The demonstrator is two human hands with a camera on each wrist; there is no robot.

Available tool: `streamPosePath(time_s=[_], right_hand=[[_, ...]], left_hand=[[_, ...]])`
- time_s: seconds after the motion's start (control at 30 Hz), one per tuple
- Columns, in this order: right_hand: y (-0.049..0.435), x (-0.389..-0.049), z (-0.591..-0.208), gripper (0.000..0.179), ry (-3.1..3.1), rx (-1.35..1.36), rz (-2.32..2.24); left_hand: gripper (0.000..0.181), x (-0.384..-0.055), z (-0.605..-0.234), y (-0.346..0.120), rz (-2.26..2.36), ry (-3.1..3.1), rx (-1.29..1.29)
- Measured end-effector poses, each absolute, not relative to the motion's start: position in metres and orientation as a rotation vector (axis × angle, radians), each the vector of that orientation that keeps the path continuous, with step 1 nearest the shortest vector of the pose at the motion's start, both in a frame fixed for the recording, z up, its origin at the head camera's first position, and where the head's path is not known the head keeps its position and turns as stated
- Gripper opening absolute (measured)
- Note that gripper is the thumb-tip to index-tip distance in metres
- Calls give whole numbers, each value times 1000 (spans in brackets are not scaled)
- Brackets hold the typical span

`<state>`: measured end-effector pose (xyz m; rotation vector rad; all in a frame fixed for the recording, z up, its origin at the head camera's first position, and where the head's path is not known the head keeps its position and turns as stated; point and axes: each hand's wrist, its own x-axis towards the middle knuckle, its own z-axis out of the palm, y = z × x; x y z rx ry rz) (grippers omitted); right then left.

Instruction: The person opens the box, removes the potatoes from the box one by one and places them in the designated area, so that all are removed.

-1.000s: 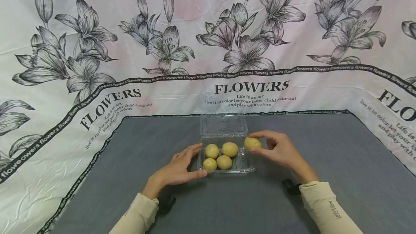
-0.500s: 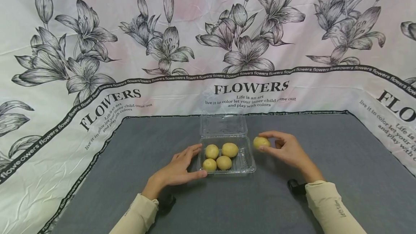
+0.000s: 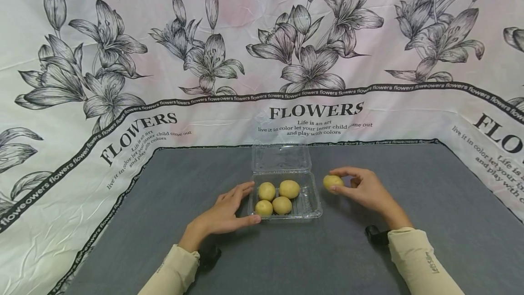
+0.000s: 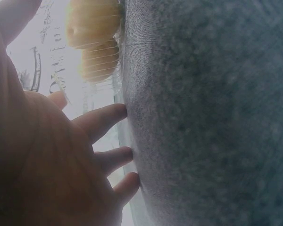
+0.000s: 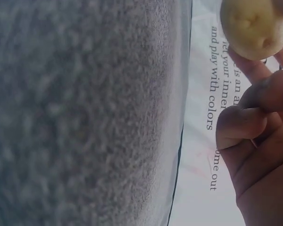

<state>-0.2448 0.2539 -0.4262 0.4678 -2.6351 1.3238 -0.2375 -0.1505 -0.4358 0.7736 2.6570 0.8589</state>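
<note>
A clear plastic clamshell box (image 3: 308,201) lies with its lid (image 3: 281,157) folded back. Several small yellow potatoes (image 3: 282,205) sit in the left and middle of its base. My left hand (image 3: 223,213) rests at the box's left side, fingers fairly straight and thumb along the front left corner. In the left wrist view, potatoes (image 4: 93,23) show through the clear wall beyond the fingers. To the right of the box, my right hand (image 3: 366,190) pinches another potato (image 3: 333,182) between thumb and fingers. The right wrist view shows dimples on that potato (image 5: 252,28) and the other fingers curled below it.
A grey cloth (image 3: 294,258) covers the table. Behind and at both sides hangs a white curtain (image 3: 229,122) with flower drawings and lettering. A dark strapped device (image 3: 375,236) sits under the right wrist, and another dark device (image 3: 210,257) under the left.
My right hand has moved right with its potato, from over the box's right edge to beside the box. The left hand and the box have stayed in place.
</note>
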Motion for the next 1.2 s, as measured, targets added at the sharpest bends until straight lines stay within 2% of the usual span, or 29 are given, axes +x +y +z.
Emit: streamPosePath(time_s=[1.2], right_hand=[[262, -246, -437, 36, -2786, 490, 1196]], left_hand=[[96, -237, -436, -151, 863, 2647, 764]])
